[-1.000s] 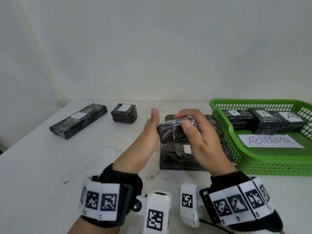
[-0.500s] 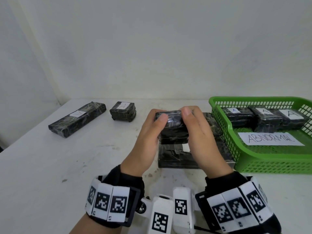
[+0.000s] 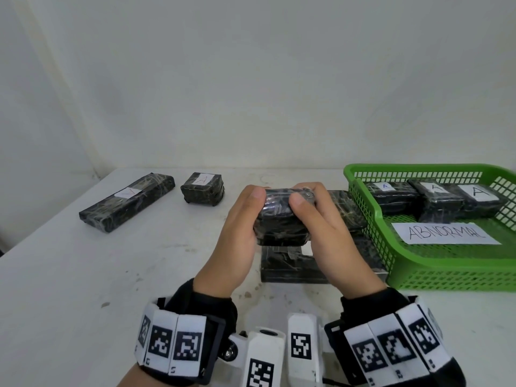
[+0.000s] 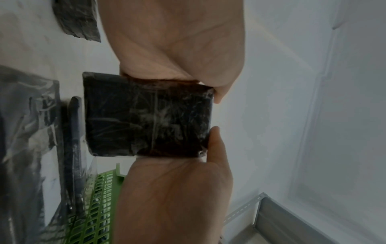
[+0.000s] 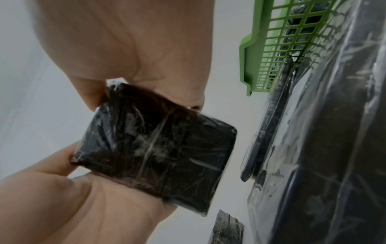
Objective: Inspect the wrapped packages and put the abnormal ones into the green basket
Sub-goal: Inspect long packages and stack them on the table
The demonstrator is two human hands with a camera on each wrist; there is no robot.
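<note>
Both hands clamp one small black wrapped package (image 3: 279,222) between them, the left hand (image 3: 237,236) on its left end and the right hand (image 3: 326,233) on its right end, thumbs pressed on top. It is held up off the desk (image 3: 83,275), above another dark package (image 3: 290,263) lying flat, probably so each face can be turned toward the eyes for checking. No label shows on the faces seen by the wrist cameras, though the far side is hidden, so I cannot tell whether it counts as abnormal.

Just to the right stands the green basket (image 3: 418,277), already holding three packages marked A and a paper sign reading ABNORMAL (image 3: 446,233). Its near wall rises beside the right hand, so a move there would need the package lifted over the rim; open floor remains in the basket's front half. On the left, well apart, lie a long package (image 3: 125,205) and a small package marked A (image 3: 202,188), with bare desk between them and the hands.
</note>
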